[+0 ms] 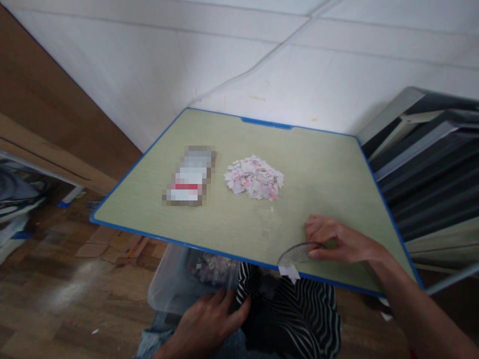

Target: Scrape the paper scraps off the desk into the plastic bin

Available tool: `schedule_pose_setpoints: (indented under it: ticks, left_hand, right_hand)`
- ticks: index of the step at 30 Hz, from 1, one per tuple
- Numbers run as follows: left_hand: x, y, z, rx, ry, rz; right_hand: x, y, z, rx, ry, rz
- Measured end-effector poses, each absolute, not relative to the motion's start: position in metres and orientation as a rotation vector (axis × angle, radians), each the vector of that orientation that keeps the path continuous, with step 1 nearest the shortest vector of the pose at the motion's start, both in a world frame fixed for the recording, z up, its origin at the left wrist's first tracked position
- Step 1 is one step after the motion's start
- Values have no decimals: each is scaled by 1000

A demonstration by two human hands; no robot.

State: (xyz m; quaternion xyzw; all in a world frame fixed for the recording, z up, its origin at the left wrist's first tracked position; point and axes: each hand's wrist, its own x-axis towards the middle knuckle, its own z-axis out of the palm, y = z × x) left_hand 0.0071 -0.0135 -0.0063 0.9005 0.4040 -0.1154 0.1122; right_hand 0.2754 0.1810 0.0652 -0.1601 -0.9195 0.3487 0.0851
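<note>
Left hand (209, 316), low and left of the grip, palm down, fingers bent, thumb tip by striped cloth (299, 319); can't tell if it pinches anything. Cloth is soft, creased, black with thin white stripes, just below the grip.

Right hand (320, 239): knuckles up, fingers curled in, wrist bent, forearm running back to lower right. Clenched on one end of a curved piece (297, 253): thin, dark, see-through, rounded edge. Flat white scraps (289, 272) at its other end, left of the grip, over the table rim.

Table (329, 174) under the grip: smooth, pale green, blue edging. Paper pile (254, 178) beyond and left of the grip: loose, flaky, torn-looking white and pink bits, low mound. Farther left, pixelated rectangular item (190, 177), material unclear. Clear plastic tub (161, 289) below-left of the grip, small scraps inside, rounded corner.
</note>
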Motion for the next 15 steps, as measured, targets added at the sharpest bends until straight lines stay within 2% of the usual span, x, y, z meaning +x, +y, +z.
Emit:
schedule_pose_setpoints:
  ticks: [15]
  left_hand:
    - [7,-14,-10,2652,1196,-294]
  right_hand:
    - [278,183,66,-423,-2671,1290]
